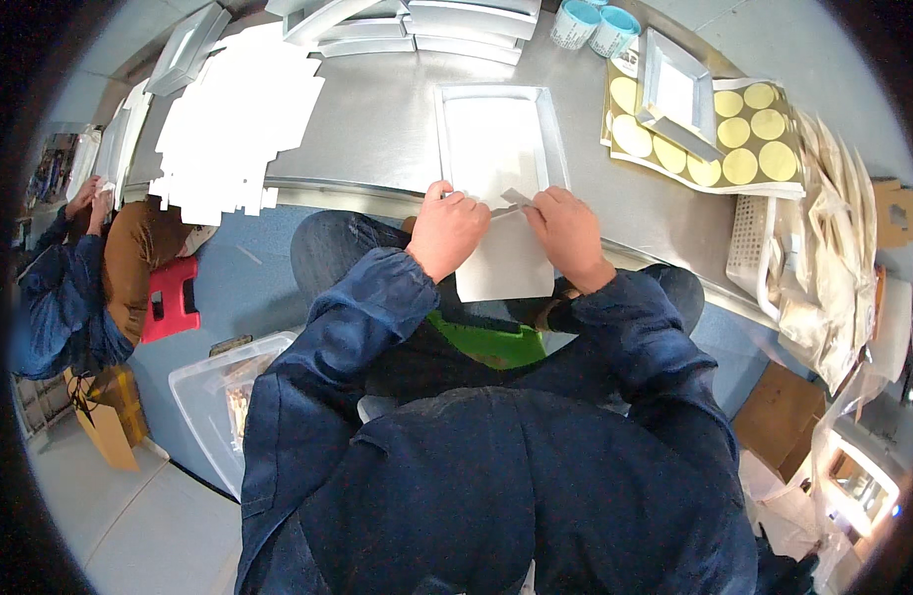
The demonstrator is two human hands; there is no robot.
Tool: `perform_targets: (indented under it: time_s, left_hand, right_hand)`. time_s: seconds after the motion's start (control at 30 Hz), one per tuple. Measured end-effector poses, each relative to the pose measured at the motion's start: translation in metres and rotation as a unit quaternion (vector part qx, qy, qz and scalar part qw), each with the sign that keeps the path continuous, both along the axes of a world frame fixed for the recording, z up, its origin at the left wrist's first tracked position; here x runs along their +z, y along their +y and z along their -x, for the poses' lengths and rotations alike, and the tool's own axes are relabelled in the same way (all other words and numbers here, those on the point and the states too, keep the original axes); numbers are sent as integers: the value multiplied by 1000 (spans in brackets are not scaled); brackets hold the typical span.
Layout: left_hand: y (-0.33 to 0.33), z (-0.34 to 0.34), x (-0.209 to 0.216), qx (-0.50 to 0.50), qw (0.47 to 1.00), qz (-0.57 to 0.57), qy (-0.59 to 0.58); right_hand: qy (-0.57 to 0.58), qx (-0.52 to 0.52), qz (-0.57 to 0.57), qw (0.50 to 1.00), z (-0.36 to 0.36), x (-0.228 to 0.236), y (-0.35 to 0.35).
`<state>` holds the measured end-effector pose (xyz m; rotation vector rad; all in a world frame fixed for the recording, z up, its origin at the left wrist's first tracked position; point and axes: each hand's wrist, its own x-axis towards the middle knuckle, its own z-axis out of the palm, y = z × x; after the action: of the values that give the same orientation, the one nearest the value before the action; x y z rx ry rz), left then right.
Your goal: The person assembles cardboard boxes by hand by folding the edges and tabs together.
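Observation:
A pale cardboard box (494, 129), partly folded, lies across the near edge of the metal table in front of me. Its far walls stand up, while a flat panel (506, 266) hangs off the edge toward my lap. At the near left corner my left hand (449, 230) is closed, its fingers pinching the box's side flap. Opposite it, my right hand (570, 238) pinches a small bent flap at the near right corner. Both hands rest by the fold between tray and panel; the fingertips partly cover the flaps.
Flat white box blanks (238, 119) are piled at the left, folded boxes (466, 20) at the back. On the right, a folded box (676, 89) sits on round gold sticker sheets (739, 129), near two blue-white tubs (613, 32) and a white basket (749, 238). A co-worker's hands (91, 203) are far left.

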<state>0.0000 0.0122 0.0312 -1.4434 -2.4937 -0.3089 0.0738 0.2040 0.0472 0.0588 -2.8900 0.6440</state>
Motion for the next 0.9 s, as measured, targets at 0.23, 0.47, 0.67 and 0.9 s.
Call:
perform_targets:
  time_s: [0.23,0.47,0.67,0.9]
  left_hand:
    - [5,-3,-10,4,1000,11,12]
    - [-13,4,8,-37,986,-8,-164]
    - [-61,16,40,-110,981,23,-158]
    - [-96,-2,18,-35,969,-100,-223]
  right_hand:
    - [1,44,-123,991,-3,-17,-1]
    - [-69,92,-191,975,0,-4,2]
    - [27,160,47,986,-8,8,43]
    - [18,213,-56,975,-61,-5,79]
